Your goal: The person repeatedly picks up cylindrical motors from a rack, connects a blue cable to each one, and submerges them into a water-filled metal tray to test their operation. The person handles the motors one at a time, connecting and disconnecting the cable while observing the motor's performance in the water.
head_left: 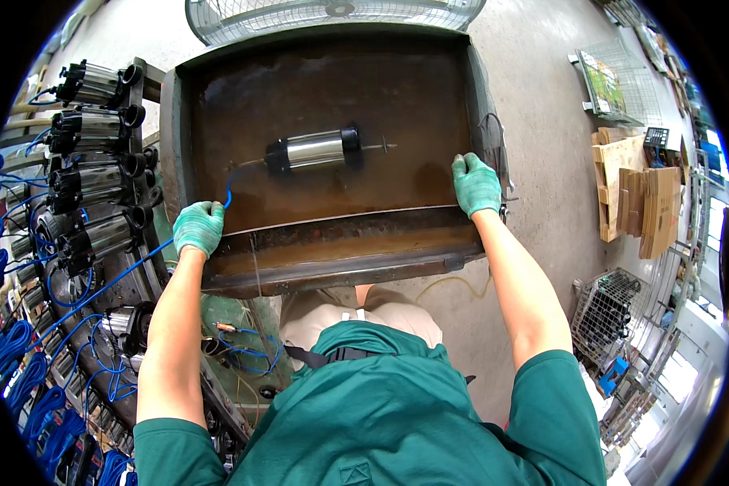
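A cylindrical pump motor (pixel 314 151) with a shiny metal body and black ends lies on its side in a dark tank (pixel 479 77) of brownish liquid. A threaded rod sticks out of its right end. From its left end a blue cable (pixel 113 283) runs to my left hand (pixel 199 228). That hand, in a green glove, is closed at the tank's near left corner, with the cable passing through it. My right hand (pixel 476 185), gloved alike, is curled at the tank's right wall; what its fingers hold is hidden. A thin straight edge (pixel 340 217) spans between the hands.
Several similar motors (pixel 93 130) stand in a rack on the left, above coiled blue cables (pixel 24 381). A large fan guard (pixel 332 12) is beyond the tank. Flattened cardboard (pixel 656 211) and a wire basket (pixel 607 312) are at the right.
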Action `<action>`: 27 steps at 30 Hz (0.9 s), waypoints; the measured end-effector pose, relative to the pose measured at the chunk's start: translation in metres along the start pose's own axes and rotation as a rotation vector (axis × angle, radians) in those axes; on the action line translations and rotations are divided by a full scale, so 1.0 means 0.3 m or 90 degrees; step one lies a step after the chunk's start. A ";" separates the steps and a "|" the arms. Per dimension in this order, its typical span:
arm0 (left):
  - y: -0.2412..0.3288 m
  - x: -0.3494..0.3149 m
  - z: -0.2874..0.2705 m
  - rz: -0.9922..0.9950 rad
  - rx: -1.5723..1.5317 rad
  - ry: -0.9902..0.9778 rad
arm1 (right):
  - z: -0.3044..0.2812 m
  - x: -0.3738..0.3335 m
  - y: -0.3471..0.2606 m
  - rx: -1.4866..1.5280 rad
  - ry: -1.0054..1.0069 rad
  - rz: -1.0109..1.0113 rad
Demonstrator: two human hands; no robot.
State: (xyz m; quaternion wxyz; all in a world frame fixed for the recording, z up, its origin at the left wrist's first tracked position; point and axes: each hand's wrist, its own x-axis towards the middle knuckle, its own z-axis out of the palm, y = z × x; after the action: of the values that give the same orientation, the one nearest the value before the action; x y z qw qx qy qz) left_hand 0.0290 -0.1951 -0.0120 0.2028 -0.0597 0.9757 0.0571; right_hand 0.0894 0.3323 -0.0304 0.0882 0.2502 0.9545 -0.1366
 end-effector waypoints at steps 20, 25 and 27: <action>-0.018 0.011 0.033 0.022 0.018 0.011 | -0.018 -0.008 -0.008 -0.012 -0.047 0.040; -0.031 0.017 0.039 0.023 0.004 0.015 | -0.023 -0.007 -0.015 -0.012 -0.034 0.015; -0.030 0.017 0.040 0.022 -0.002 0.012 | -0.015 -0.008 -0.008 -0.016 -0.023 0.008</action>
State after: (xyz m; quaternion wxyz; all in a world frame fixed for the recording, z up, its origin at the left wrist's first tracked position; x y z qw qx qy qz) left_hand 0.0304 -0.2029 -0.0257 0.1921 -0.0433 0.9785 0.0614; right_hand 0.0898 0.3307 -0.0251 0.1092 0.2526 0.9528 -0.1284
